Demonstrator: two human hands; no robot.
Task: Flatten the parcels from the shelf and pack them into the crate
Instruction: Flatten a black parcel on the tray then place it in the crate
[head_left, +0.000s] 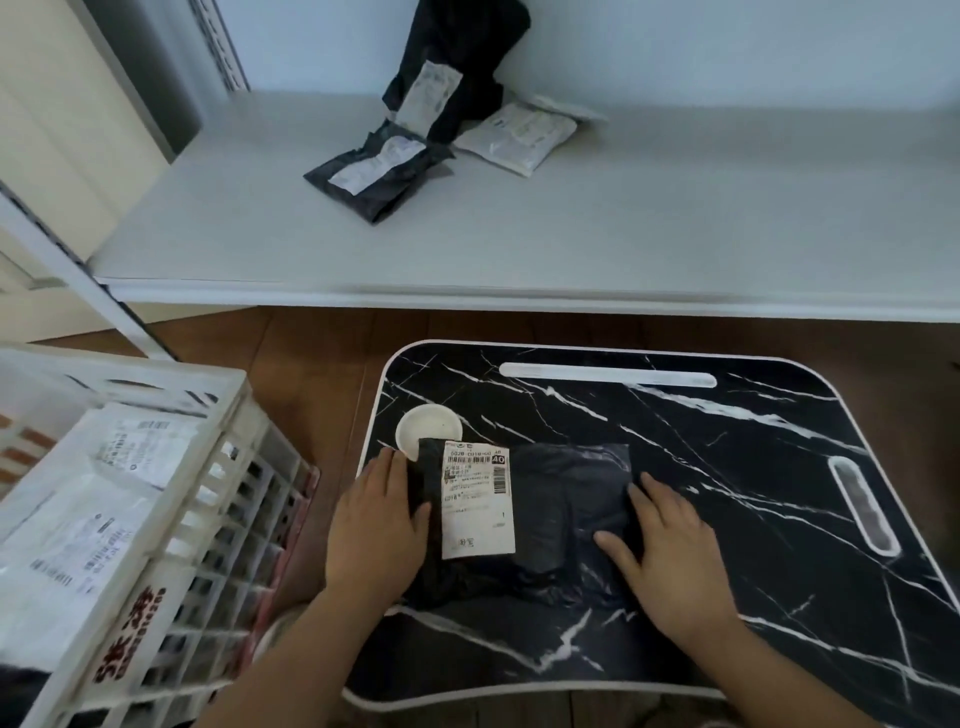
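Head view, near to far: both forearms enter from the bottom edge; left hand (375, 525) lies flat, fingers straight, pressing the left end of a black parcel (540, 525); right hand (670, 545) also flat, fingers spread, pressing the parcel's right end; neither grip closes round anything. Parcel lies on the black marbled tabletop (727, 441), toward its near-left corner; a white shipping label (477, 499) with barcode faces up on the parcel's left half, just beside the left hand's fingertips. White round dish (428, 426) sits at the tabletop's left edge, its near rim partly covered by the parcel's far-left corner; a white slot (608, 374) runs along the far edge, an oval cutout (862, 512) near the right edge.

Left of the tabletop, on the floor: white slatted crate (208, 519) with red lettering on its near wall; white labelled parcels (98, 499) lie flat inside.

Farther back: pale shelf (571, 234); on it, toward the back, a flat black parcel with label (376, 171), a white parcel (519, 136) just right of it, and a tall black bag (457, 67) standing behind them against the wall.
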